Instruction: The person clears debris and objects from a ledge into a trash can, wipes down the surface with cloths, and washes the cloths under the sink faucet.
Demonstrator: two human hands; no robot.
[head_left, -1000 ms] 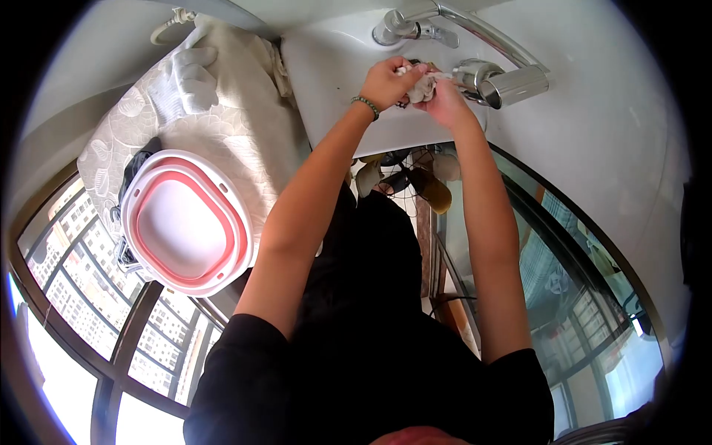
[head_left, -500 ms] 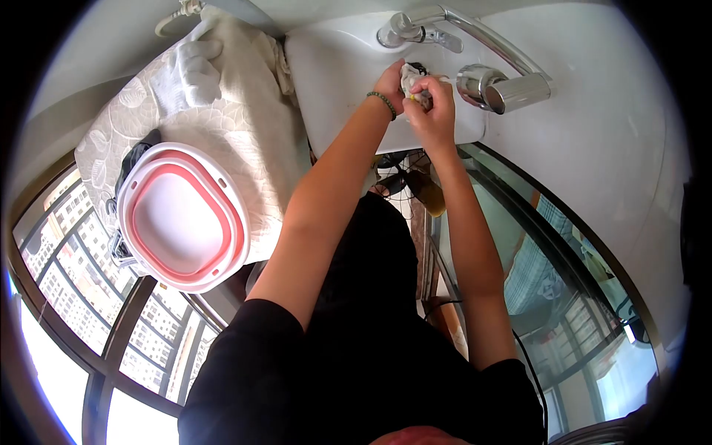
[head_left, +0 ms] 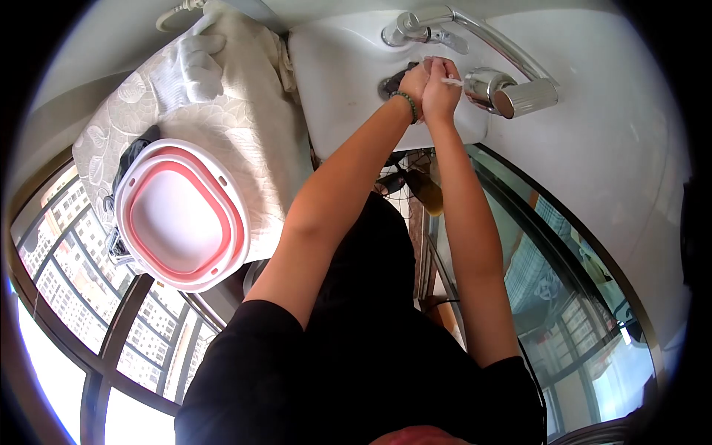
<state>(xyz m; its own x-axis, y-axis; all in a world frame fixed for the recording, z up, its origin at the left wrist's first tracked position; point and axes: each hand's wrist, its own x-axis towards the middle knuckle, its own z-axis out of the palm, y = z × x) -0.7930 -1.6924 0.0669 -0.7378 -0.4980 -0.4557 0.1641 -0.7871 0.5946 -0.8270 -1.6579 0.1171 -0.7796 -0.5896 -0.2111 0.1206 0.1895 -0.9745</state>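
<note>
My left hand [head_left: 415, 83], with a beaded bracelet on its wrist, is closed above the white sink [head_left: 334, 96]. Against it presses my right hand [head_left: 441, 95], fingers curled in. Between them they clutch a small whitish cloth, now almost wholly hidden by the fingers. A whitish strip [head_left: 452, 81] shows at the right hand's edge; whether it is cloth or water I cannot tell. Just left of the hands, something dark [head_left: 396, 80] lies by the drain. The chrome faucet [head_left: 486, 87] has its head close to the right hand.
A pink and white basin [head_left: 239, 230] rests on a patterned cloth cover [head_left: 252, 159] to the left. White gloves [head_left: 199, 70] lie farther back. At the right are the white counter [head_left: 601, 89] and a glass door [head_left: 578, 311]. A window [head_left: 96, 267] stands at lower left.
Both hands have shifted right and come tightly together, hiding the cloth that showed between them. The dark patch by the drain is now more exposed.
</note>
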